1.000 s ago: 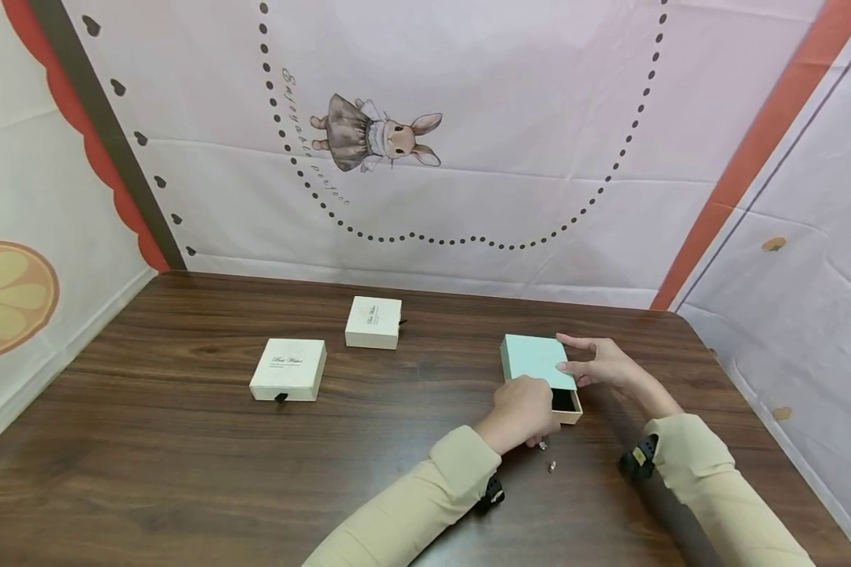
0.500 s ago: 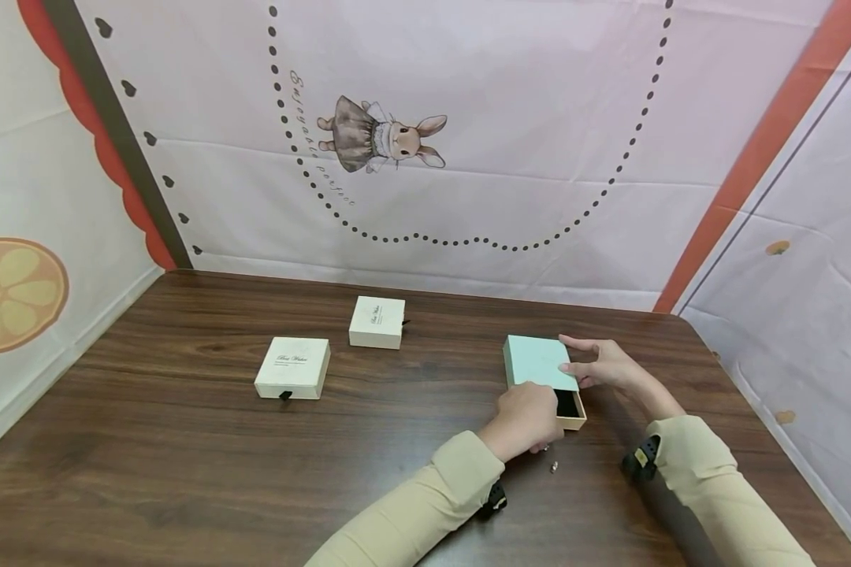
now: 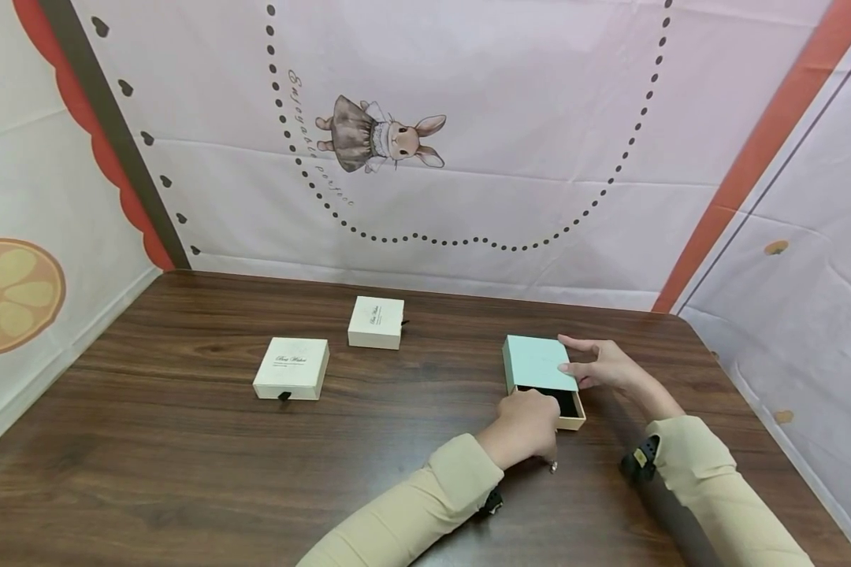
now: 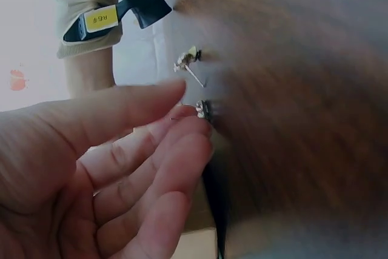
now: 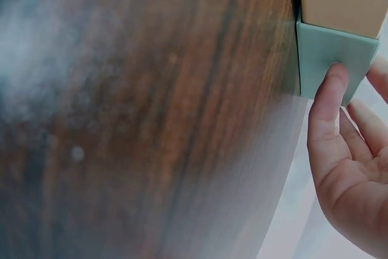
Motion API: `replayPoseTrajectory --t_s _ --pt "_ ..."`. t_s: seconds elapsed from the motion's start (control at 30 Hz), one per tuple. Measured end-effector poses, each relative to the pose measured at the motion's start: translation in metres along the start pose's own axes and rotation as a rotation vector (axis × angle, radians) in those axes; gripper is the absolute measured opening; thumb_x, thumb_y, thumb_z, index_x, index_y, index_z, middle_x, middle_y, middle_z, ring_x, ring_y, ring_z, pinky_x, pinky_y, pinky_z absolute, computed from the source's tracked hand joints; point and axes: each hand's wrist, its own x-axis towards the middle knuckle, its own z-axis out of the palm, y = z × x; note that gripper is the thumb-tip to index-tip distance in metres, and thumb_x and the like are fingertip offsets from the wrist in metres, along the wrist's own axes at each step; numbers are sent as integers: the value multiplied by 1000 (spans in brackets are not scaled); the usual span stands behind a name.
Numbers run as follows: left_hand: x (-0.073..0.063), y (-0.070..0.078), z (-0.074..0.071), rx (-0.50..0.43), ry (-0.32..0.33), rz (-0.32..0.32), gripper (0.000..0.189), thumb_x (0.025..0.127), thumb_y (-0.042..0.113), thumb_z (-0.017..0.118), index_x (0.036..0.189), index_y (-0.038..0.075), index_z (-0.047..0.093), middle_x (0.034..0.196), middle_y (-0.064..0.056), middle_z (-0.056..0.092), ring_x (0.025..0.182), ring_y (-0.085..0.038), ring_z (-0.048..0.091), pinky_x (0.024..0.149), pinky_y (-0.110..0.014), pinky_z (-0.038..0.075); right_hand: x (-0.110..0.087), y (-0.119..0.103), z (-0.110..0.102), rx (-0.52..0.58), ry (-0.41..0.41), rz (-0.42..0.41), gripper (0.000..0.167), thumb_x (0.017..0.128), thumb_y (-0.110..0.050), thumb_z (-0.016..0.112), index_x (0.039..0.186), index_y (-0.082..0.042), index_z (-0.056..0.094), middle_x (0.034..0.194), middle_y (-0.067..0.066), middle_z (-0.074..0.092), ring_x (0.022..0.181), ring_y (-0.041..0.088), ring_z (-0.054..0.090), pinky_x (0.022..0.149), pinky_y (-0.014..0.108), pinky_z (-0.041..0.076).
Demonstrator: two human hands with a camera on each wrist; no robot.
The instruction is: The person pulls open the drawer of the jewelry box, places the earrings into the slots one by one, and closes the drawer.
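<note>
A mint-green drawer-style jewelry box [image 3: 539, 361] lies at the right of the table, its tray [image 3: 571, 424] with a black lining partly pulled out toward me. My right hand [image 3: 603, 367] holds the sleeve by its right side; in the right wrist view the thumb [image 5: 332, 92] lies against its green side. In front of the tray, my left hand [image 3: 526, 425] reaches down to the table. The left wrist view shows a small stud earring [image 4: 202, 110] at its fingertips, thumb apart from the fingers. Another stud earring [image 4: 188, 60] lies just beyond, its post sticking out.
Two white boxes with black pull tabs stand left of the green one: a nearer white box [image 3: 292, 368] and a farther white box [image 3: 376, 323]. A printed cloth [image 3: 510, 142] hangs behind the dark wooden table [image 3: 184, 472].
My left hand has shifted slightly down and nearer the earrings, now hiding one of them in the head view. The right hand keeps its place on the box.
</note>
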Motion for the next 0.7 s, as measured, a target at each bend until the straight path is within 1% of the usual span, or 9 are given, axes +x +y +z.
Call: replayPoseTrajectory --t_s 0.13,0.23,0.43,0.57,0.7 --pt "1 3 1 6 7 11 15 72 22 73 64 22 60 67 8 57 56 -9 50 46 -29 43 0 0 0 3 -4 -3 70 84 -24 66 141 -4 31 141 31 25 70 17 56 69 34 52" --pt "1 4 1 6 16 18 13 74 20 71 66 22 62 69 8 59 57 -9 51 46 -30 43 1 1 -1 7 -7 -1 70 84 -25 66 141 -4 30 140 31 26 70 16 56 69 34 52" --pt "-3 3 0 16 13 48 17 72 25 74 63 21 60 64 8 55 56 -8 49 45 -28 41 1 2 0 15 -9 7 70 84 -24 66 141 -5 30 140 30 26 70 15 55 69 33 52" --pt "-5 1 0 20 37 80 20 73 26 74 61 20 59 61 8 53 54 -8 47 42 -27 40 1 2 -1 19 -8 11 70 84 -25 66 141 -5 31 141 30 26 70 15 55 69 33 52" --pt "-5 0 0 15 55 84 22 72 24 75 59 20 57 60 8 53 53 -8 47 41 -27 40 1 2 -1 18 -9 11 70 84 -25 66 141 -5 31 142 29 25 70 15 54 68 32 52"
